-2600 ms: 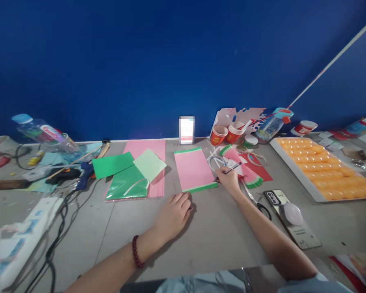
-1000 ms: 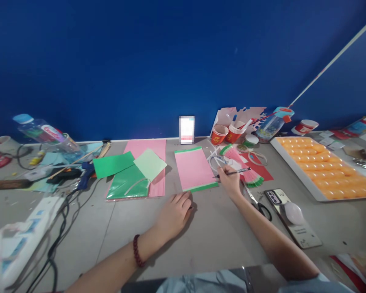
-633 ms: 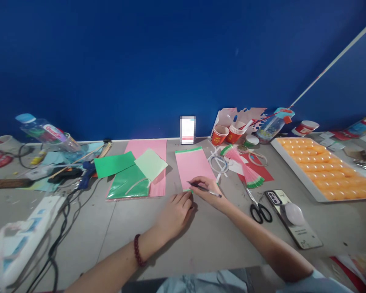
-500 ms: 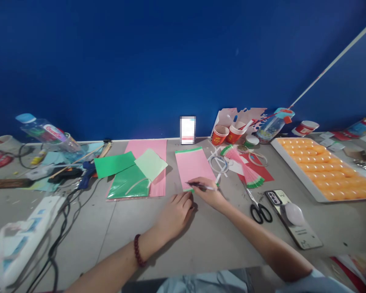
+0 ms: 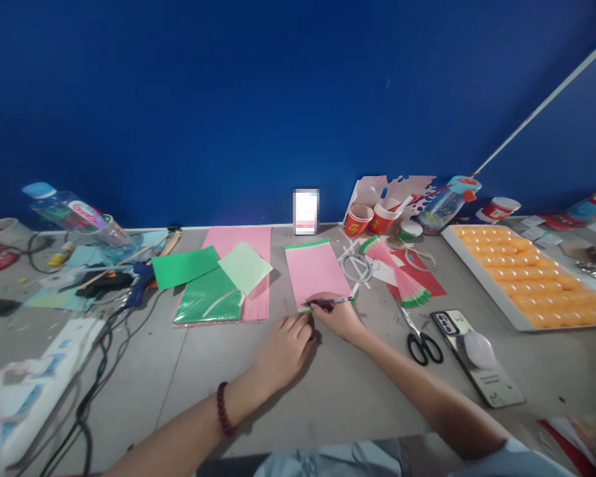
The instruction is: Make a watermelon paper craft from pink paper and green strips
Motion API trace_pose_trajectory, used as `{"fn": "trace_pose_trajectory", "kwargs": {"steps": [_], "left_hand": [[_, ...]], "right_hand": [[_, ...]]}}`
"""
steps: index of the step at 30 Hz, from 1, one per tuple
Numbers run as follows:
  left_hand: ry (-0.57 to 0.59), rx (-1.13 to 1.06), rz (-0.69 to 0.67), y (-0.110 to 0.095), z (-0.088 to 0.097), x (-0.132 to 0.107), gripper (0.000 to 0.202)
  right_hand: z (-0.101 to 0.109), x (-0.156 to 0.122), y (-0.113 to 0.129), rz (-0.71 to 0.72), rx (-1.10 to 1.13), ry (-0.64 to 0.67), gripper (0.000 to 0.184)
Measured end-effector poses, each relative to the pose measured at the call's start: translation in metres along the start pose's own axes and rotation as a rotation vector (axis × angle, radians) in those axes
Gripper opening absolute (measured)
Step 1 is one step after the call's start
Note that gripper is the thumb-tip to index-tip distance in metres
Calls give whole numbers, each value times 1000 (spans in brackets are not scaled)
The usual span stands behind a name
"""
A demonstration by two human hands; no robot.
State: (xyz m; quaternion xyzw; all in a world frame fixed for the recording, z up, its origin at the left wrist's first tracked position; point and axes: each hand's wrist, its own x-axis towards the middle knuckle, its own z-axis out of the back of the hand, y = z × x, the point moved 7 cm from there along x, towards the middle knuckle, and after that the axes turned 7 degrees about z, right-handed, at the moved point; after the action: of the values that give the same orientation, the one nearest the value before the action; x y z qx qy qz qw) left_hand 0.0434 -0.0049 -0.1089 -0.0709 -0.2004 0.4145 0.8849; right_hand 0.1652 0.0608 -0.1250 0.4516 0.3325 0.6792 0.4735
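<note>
Blue wall (image 5: 228, 99), grey table (image 5: 357, 404): from the head view I see the right hand (image 5: 340, 319) pinching a pen (image 5: 342, 300) at the pink sheet's (image 5: 318, 271) near edge, flat on the table; the left hand (image 5: 283, 348) rests relaxed, unladen. I'd expect light, easily creased paper, best held by its margins.

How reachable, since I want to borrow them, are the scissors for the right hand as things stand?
Probably yes: the scissors lie beside the right forearm, handles uncovered, but the right hand holds a pen, which might need setting down first.

Pink sheet (image 5: 315, 268), lower edge partly hidden behind the right fingers (image 5: 326, 296)
</note>
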Motion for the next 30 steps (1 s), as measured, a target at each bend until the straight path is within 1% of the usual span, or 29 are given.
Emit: {"fn": "trace_pose_trajectory", "kwargs": {"steps": [9, 15, 22, 26, 30], "left_hand": [[-2, -11, 13, 1, -1, 0, 20], [7, -1, 8, 0, -1, 0, 22], [9, -4, 8, 1, -2, 0, 22], [19, 1, 3, -1, -1, 0, 20], [5, -1, -1, -2, 1, 1, 19]], "right_hand": [[0, -1, -2, -31, 0, 0, 19], [0, -1, -3, -18, -4, -3, 18], [11, 2, 3, 49, -31, -94, 17], [12, 2, 4, 45, -51, -72, 17], [11, 2, 4, 42, -49, -59, 17]]}}
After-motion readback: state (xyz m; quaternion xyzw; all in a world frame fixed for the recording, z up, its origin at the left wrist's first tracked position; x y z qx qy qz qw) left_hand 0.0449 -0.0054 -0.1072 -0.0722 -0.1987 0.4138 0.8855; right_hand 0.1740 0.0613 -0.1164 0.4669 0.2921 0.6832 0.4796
